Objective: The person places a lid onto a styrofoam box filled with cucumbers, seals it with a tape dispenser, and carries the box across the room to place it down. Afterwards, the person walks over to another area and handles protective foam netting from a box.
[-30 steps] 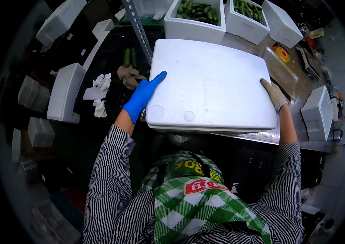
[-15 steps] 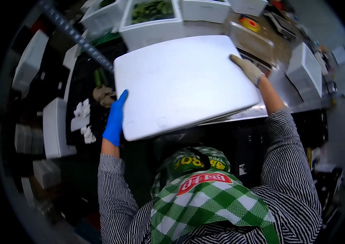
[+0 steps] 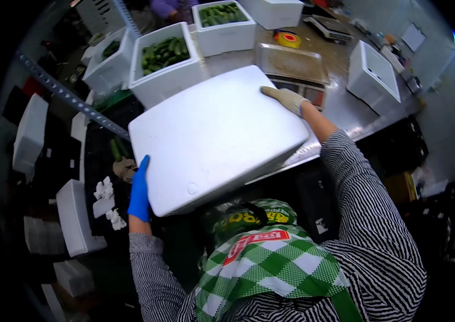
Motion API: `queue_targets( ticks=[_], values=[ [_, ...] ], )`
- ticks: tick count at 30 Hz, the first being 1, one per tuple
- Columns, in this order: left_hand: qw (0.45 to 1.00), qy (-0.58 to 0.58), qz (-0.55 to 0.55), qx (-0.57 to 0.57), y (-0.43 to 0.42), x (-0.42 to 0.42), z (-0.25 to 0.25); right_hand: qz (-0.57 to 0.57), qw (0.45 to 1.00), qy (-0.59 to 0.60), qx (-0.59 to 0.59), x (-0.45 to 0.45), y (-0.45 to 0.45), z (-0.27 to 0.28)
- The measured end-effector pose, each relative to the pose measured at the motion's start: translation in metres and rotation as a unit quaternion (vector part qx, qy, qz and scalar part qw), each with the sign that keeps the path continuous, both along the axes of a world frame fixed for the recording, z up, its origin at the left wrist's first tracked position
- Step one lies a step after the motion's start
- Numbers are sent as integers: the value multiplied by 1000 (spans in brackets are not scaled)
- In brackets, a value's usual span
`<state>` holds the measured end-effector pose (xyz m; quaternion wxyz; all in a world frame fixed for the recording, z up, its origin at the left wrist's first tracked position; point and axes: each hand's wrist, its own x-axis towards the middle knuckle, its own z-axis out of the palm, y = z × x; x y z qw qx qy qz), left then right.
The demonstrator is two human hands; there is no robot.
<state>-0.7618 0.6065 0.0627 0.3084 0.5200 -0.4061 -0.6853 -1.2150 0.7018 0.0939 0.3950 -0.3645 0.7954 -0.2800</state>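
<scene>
A large white foam box (image 3: 217,137) is held between my two hands, its broad flat face turned up toward me. Whether that face is a lid or the base I cannot tell. My left hand (image 3: 139,190), in a blue glove, grips the box's left edge with the thumb along its side; the other fingers are hidden. On the far right edge my right hand (image 3: 287,100), in a beige knit glove, is closed on the box, thumb on top. The box is tilted slightly and covers part of the metal table (image 3: 340,121).
Behind stand foam boxes of cucumbers (image 3: 166,52), (image 3: 223,15). A scale (image 3: 292,63) and a yellow tape roll (image 3: 288,39) lie on the table. Another foam box (image 3: 373,75) stands right. A perforated metal post (image 3: 72,91) crosses the left. A person (image 3: 171,7) in purple is at the back.
The foam box has tipped, so more of its front side shows. In view, both hands have shifted left and down with it, while the background boxes also appear lower as the camera moved.
</scene>
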Motion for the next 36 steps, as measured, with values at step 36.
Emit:
queue_targets(
  ticks=[36],
  values=[
    [993, 71, 61, 65, -7, -33, 19, 19, 984, -65, -168, -6, 86, -58]
  ],
)
